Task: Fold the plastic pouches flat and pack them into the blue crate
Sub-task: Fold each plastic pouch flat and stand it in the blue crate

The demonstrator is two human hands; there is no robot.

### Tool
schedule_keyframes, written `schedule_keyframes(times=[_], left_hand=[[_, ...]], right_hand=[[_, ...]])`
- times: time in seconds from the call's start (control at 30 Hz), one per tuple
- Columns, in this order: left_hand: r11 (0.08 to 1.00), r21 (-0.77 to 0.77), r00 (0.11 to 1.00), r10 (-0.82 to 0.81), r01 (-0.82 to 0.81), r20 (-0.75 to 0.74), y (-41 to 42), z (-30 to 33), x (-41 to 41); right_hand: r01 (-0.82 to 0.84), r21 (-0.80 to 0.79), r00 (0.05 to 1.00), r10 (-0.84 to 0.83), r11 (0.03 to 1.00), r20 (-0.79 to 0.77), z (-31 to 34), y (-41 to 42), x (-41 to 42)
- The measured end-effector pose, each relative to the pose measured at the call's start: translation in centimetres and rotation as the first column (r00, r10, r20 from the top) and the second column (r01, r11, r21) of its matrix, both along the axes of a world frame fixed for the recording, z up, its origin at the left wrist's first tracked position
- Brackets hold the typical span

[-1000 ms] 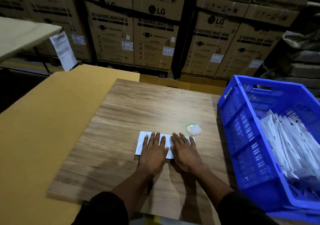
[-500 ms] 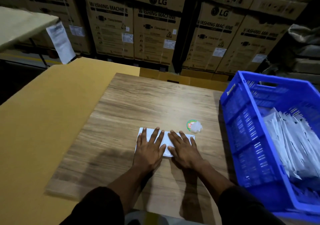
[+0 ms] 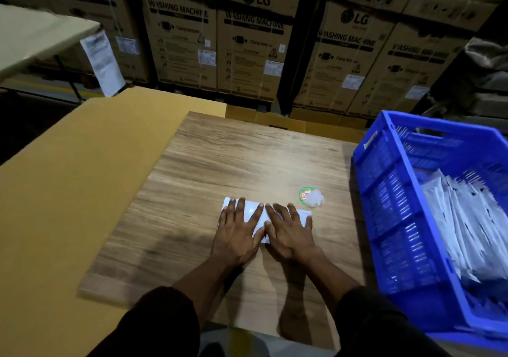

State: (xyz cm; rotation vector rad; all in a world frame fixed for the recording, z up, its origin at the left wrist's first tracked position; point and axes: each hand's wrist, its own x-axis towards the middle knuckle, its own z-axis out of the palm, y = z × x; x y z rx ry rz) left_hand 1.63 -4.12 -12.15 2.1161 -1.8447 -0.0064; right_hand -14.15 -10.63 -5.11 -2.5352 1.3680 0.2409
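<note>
Left hand (image 3: 238,231) and right hand (image 3: 289,233), fingers flat, press the white pouch (image 3: 254,215) beneath them, long axis left-right; blue crate (image 3: 384,191) lies right of the right hand.

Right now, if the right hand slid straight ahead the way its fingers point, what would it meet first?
Probably nothing: the right hand points up and slightly left across the pouch, onto bare wooden board. The round sticker looks just off to the right.

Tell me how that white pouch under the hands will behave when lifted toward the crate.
The white pouch lies thin and flat under both palms, so probably light and floppy. Its glossy sheen suggests it may slide on the wooden board and spring open.
</note>
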Motion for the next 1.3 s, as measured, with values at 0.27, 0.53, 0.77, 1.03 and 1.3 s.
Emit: schedule_keyframes(times=[0.27, 0.53, 0.77, 1.03, 1.3], left_hand=[[0.997, -0.064, 0.998, 0.044, -0.046, -0.033, 0.9, 0.4, 0.1], [0.999, -0.026, 0.999, 0.039, -0.040, -0.015, 1.4, 0.6, 0.3], [0.996, 0.087, 0.999, 0.039, -0.037, -0.022, 1.1, 0.5, 0.7], [0.997, 0.078, 0.997, -0.002, -0.004, 0.071, -0.4, 2.4, -1.2], [0.990, 0.099, 0.990, -0.113, 0.105, 0.086, -0.5, 0.6, -0.7]], right_hand=[[0.058, -0.018, 0.997, -0.057, 0.998, 0.054, -1.4, 0.4, -2.1], [0.102, -0.078, 0.992, -0.096, 0.992, 0.079, -1.9, 1.1, -6.2], [0.105, -0.015, 0.993, -0.104, 0.994, 0.048, -1.4, 0.9, -5.8], [-0.132, -0.217, 0.990, 0.138, 0.967, 0.012, -1.1, 1.2, -4.3], [-0.106, -0.103, 0.992, 0.113, 0.989, 0.060, -1.8, 0.9, -3.3]])
